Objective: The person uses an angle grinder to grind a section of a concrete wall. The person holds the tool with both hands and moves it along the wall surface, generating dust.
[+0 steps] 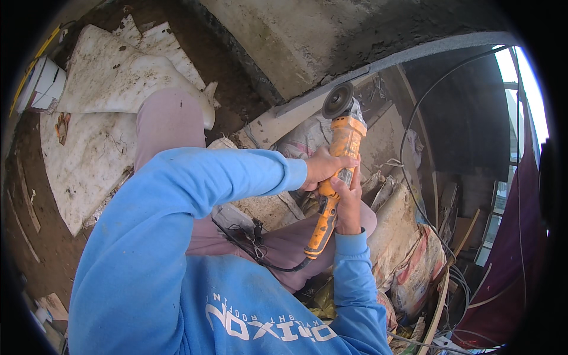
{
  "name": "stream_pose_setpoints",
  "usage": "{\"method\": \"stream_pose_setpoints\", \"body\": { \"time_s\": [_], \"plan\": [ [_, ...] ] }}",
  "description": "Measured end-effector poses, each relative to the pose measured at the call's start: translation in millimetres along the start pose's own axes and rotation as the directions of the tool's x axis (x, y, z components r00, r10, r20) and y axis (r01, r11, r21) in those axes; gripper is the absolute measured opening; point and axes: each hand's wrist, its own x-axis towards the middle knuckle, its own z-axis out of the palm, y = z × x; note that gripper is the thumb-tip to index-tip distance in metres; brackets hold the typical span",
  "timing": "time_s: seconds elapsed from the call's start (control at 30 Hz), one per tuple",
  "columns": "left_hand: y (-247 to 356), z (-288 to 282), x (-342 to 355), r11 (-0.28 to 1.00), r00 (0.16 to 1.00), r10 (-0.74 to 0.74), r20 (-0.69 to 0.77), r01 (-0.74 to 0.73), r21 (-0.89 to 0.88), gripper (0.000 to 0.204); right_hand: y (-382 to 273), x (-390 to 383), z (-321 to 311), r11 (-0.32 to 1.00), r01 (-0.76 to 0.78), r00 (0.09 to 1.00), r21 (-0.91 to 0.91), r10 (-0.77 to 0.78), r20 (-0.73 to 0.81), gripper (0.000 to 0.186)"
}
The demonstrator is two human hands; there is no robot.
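Observation:
An orange and black angle grinder (343,142) is held up over my lap, its dark disc (338,100) pointing away from me. My left hand (322,167) is wrapped round the body below the gear head. Just nearer to me, my right hand (349,200) grips the same body from the right side, its thumb close to the left hand's fingers. The rear handle (323,228) slants down toward my lap, and a black cord (278,267) runs from its end across my leg. The disc appears apart from the concrete behind it.
Rough concrete (290,41) stands ahead, with a light board (290,121) along its foot. Dirty white sheeting (112,77) covers ground at the left. Crumpled sacks (408,254) lie at the right, beside wooden strips (441,296) and coiled cable (458,278). A black cable (408,136) hangs at the right.

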Motion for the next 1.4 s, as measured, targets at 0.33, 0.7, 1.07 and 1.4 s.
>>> {"method": "stream_pose_setpoints", "body": {
  "time_s": [0.33, 0.7, 1.07, 1.4],
  "plan": [
    [-3.8, -3.7, 2.4, 1.000, 1.000, -0.020, -0.006, 0.020, 0.015, 0.058, -4.3, -2.6, 6.1, 0.999, -0.004, 1.000, -0.035, 0.005, 0.008, 0.093],
    [-6.0, -5.6, 0.3, 1.000, 0.999, -0.028, -0.033, 0.027, -0.009, 0.058, -0.8, -0.4, 5.9, 0.999, -0.031, 0.999, -0.020, 0.031, 0.017, 0.085],
    [0.9, -1.9, -10.5, 0.998, 0.995, -0.055, -0.079, 0.055, -0.008, 0.066, 1.2, 0.2, 6.5, 0.999, -0.034, 0.999, -0.007, 0.034, 0.029, 0.078],
    [8.7, -0.9, -16.3, 0.997, 0.998, -0.065, -0.015, 0.065, -0.039, 0.058, 3.2, 4.2, 3.5, 0.999, -0.045, 0.999, 0.003, 0.045, 0.005, 0.080]
  ]
}}
